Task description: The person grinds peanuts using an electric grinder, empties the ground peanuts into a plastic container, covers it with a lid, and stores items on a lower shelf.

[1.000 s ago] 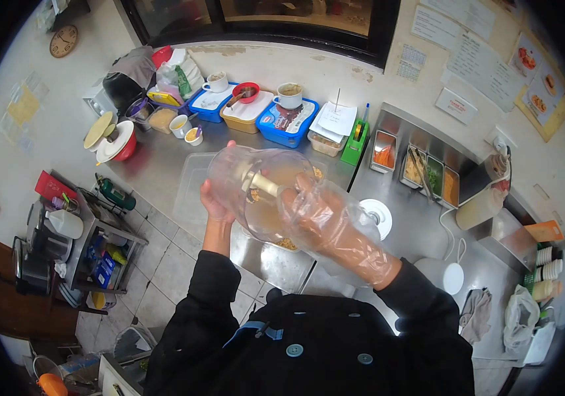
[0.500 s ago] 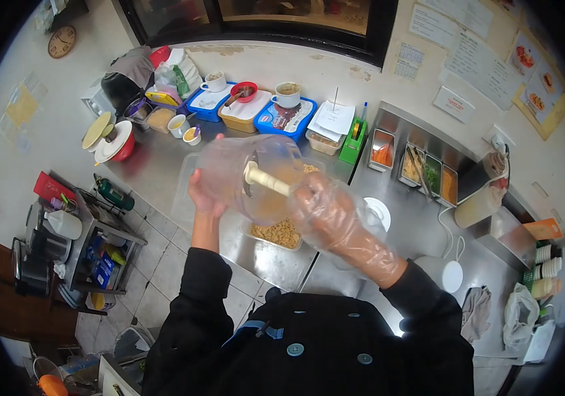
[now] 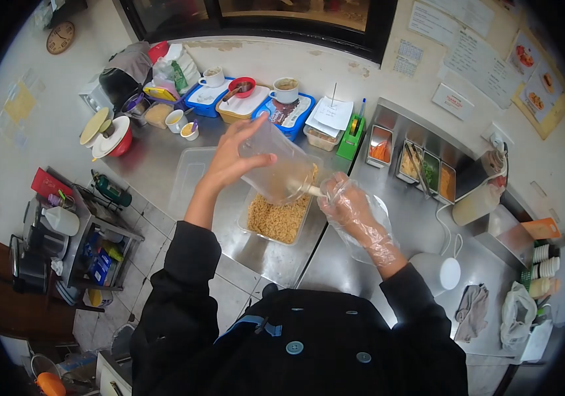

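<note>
My bare left hand is wrapped round the clear, cloudy food processor bowl, which is tilted with its mouth down to the right. My right hand, in a loose clear plastic glove, grips the end of the cream-coloured blade shaft at the bowl's mouth. How far the blade still reaches into the bowl I cannot tell. Directly beneath, a clear plastic container holds brown crumbs. Its lid seems to lie flat on the steel counter to the left.
Tubs, cups and a blue ice cream tub line the wall. A green tape dispenser stands beside them. At right are steel food pans, a white processor base with a cord, and a grey cloth.
The bowl has tipped further downward over the crumbs, with my left hand now higher on its side. My right hand has moved right and slightly down with the blade shaft.
</note>
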Demonstrator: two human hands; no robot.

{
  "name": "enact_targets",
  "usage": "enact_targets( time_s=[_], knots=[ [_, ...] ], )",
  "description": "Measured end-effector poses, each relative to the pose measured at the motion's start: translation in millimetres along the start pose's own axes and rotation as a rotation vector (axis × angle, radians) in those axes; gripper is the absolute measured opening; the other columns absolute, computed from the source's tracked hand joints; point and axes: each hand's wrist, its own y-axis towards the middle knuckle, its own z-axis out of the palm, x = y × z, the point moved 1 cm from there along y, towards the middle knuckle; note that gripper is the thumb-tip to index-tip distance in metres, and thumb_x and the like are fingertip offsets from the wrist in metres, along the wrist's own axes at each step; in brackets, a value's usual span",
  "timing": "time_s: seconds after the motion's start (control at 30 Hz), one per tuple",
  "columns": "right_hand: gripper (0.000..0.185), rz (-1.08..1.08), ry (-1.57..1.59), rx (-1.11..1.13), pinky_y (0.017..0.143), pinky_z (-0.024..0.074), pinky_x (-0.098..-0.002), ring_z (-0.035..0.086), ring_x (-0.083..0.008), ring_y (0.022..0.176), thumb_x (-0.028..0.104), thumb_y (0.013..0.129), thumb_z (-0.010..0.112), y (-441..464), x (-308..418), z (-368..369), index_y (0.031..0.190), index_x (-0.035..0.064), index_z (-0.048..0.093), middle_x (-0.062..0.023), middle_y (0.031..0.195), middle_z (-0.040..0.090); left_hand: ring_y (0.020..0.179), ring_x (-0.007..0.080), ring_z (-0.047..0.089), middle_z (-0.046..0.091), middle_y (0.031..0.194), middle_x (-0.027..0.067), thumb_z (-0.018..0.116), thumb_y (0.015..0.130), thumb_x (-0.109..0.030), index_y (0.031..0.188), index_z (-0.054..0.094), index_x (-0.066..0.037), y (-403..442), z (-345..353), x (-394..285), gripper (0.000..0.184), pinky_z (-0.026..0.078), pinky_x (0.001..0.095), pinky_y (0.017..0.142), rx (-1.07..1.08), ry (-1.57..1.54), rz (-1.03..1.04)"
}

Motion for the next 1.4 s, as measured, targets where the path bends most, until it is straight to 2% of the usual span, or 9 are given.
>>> enact_targets(
  time_s=[0.33, 0.43, 0.5, 0.63, 0.73, 0.8, 0.87, 0.97, 1.4],
  knots=[
    [0.013, 0.021, -0.045, -0.033, 0.063, 0.0485, -0.0440, 0.056, -0.0325, 0.075, 0.016, 0.079, 0.062, 2, -1, 2, 0.084, 0.0067, 0.054, -0.0130, 0.085, 0.050, 0.125, 0.0403, 0.040, 0.039, 0.141, 0.0190, 0.080, 0.059, -0.044, 0.137, 0.049, -0.034, -1, -2, -13, 0.085, 0.034, 0.0466, 0.104, -0.070, 0.128, 0.014],
    [0.013, -0.048, -0.034, -0.058, 0.063, 0.0486, -0.0434, 0.056, -0.0322, 0.076, 0.015, 0.079, 0.062, 3, 1, -1, 0.083, 0.0065, 0.054, -0.0131, 0.085, 0.050, 0.125, 0.0399, 0.040, 0.040, 0.140, 0.0195, 0.080, 0.059, -0.044, 0.137, 0.049, -0.034, -5, 0, -14, 0.084, 0.034, 0.0467, 0.104, 0.017, 0.329, 0.048],
    [0.013, -0.021, -0.015, -0.064, 0.064, 0.0484, -0.0436, 0.056, -0.0326, 0.076, 0.015, 0.078, 0.062, 6, 2, -2, 0.084, 0.0063, 0.054, -0.0133, 0.085, 0.050, 0.126, 0.0403, 0.039, 0.040, 0.140, 0.0203, 0.081, 0.059, -0.043, 0.137, 0.049, -0.035, -5, -4, -7, 0.084, 0.034, 0.0462, 0.104, -0.114, 0.098, 0.049],
    [0.014, 0.032, 0.003, -0.061, 0.065, 0.0477, -0.0447, 0.056, -0.0338, 0.077, 0.013, 0.075, 0.064, 11, 8, -8, 0.083, 0.0057, 0.055, -0.0138, 0.086, 0.052, 0.128, 0.0373, 0.039, 0.040, 0.139, 0.0210, 0.081, 0.061, -0.043, 0.138, 0.048, -0.031, -12, -4, 6, 0.085, 0.033, 0.0430, 0.105, -0.082, 0.081, 0.023],
    [0.016, 0.138, 0.042, -0.020, 0.066, 0.0473, -0.0451, 0.056, -0.0349, 0.076, 0.015, 0.074, 0.065, 4, -4, 2, 0.081, 0.0046, 0.056, -0.0151, 0.084, 0.054, 0.129, 0.0320, 0.040, 0.041, 0.140, 0.0189, 0.077, 0.068, -0.038, 0.142, 0.045, -0.020, -23, -7, 25, 0.082, 0.033, 0.0391, 0.106, -0.167, -0.025, -0.039],
    [0.016, 0.223, 0.119, 0.000, 0.067, 0.0472, -0.0452, 0.056, -0.0353, 0.076, 0.015, 0.073, 0.065, -7, -8, 5, 0.080, 0.0043, 0.056, -0.0157, 0.082, 0.054, 0.128, 0.0272, 0.042, 0.043, 0.141, 0.0159, 0.068, 0.077, -0.035, 0.143, 0.040, -0.008, -35, -11, 50, 0.077, 0.032, 0.0359, 0.106, -0.410, -0.484, -0.126],
    [0.017, 0.305, 0.193, 0.023, 0.067, 0.0472, -0.0452, 0.057, -0.0356, 0.075, 0.016, 0.072, 0.066, -15, -11, 13, 0.078, 0.0040, 0.056, -0.0163, 0.080, 0.055, 0.126, 0.0254, 0.043, 0.044, 0.139, 0.0129, 0.060, 0.083, -0.035, 0.147, 0.032, -0.006, -54, -18, 71, 0.075, 0.031, 0.0347, 0.106, -0.486, -0.685, -0.210],
    [0.016, 0.340, 0.175, 0.032, 0.067, 0.0470, -0.0454, 0.057, -0.0363, 0.075, 0.016, 0.072, 0.065, -17, -14, 43, 0.078, 0.0040, 0.057, -0.0172, 0.080, 0.056, 0.124, 0.0220, 0.044, 0.046, 0.135, 0.0075, 0.055, 0.087, -0.038, 0.148, 0.030, -0.012, -79, -23, 77, 0.070, 0.031, 0.0340, 0.104, -0.524, -0.896, -0.311],
    [0.013, 0.276, 0.120, -0.071, 0.066, 0.0469, -0.0463, 0.058, -0.0359, 0.075, 0.015, 0.073, 0.064, 26, -11, 81, 0.075, 0.0043, 0.056, -0.0166, 0.082, 0.056, 0.123, 0.0226, 0.043, 0.044, 0.136, 0.0076, 0.054, 0.086, -0.041, 0.147, 0.031, -0.014, -109, -20, 71, 0.070, 0.032, 0.0356, 0.103, -0.579, -0.893, -0.326]
  ],
)
